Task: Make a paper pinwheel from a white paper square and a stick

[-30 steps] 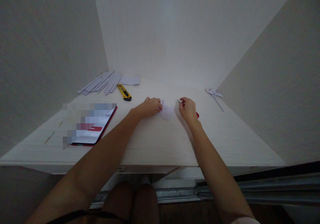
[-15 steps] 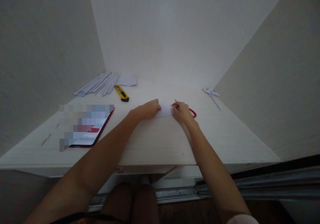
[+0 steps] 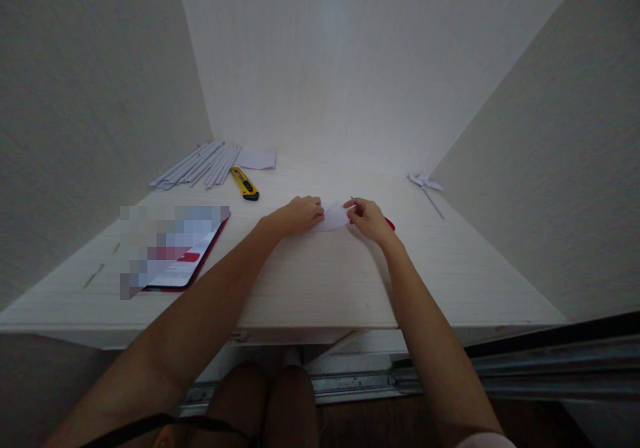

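A small white piece of paper [image 3: 334, 216] lies on the pale wooden table [image 3: 310, 281], between both hands. My left hand [image 3: 299, 213] pinches its left edge with curled fingers. At its right edge is my right hand [image 3: 367, 218], which holds red-handled scissors [image 3: 389, 223]; a thin metal tip pokes up above the fingers. Most of the scissors are hidden under the hand.
A yellow utility knife [image 3: 245, 185], a bundle of rolled paper sticks [image 3: 197, 165] and a loose white sheet [image 3: 256, 160] lie at the back left. A red-edged tablet [image 3: 175, 251] lies at the left. A paper pinwheel [image 3: 426, 186] rests at the back right. Walls close in on three sides.
My right hand with the scissors moved left to the paper's right edge. The paper shifted slightly and now sits pinched between both hands.
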`<state>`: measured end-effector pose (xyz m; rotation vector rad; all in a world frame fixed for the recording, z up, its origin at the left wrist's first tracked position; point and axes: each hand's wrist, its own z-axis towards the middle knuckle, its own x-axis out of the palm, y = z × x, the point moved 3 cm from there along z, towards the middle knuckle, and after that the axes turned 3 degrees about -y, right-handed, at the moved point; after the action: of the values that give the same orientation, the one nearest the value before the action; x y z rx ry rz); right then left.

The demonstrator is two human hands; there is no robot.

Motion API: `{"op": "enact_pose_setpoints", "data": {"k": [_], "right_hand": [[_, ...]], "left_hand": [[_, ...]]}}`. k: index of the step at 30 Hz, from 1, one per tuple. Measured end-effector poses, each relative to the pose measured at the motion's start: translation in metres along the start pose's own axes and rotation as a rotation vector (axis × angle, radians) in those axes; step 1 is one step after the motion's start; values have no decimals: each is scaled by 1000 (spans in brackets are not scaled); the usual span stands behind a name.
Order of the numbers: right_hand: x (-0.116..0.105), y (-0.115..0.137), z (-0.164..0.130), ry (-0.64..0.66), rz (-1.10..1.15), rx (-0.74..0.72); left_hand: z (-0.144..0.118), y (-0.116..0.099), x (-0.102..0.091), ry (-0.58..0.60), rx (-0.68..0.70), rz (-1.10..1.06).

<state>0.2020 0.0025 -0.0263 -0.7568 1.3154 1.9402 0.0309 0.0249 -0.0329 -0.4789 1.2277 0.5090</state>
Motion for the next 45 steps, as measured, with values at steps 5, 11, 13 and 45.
{"op": "enact_pose_setpoints", "data": {"k": [5, 11, 13, 45], "right_hand": [[-5, 7, -2, 76, 201, -156], [-10, 8, -4, 78, 90, -267], [-8, 10, -4, 91, 106, -292], [37, 19, 11, -96, 25, -226]], "left_hand": [[-2, 0, -4, 28, -19, -16], [-1, 3, -5, 70, -52, -60], [-1, 4, -5, 81, -51, -72], [-6, 10, -3, 45, -56, -159]]}}
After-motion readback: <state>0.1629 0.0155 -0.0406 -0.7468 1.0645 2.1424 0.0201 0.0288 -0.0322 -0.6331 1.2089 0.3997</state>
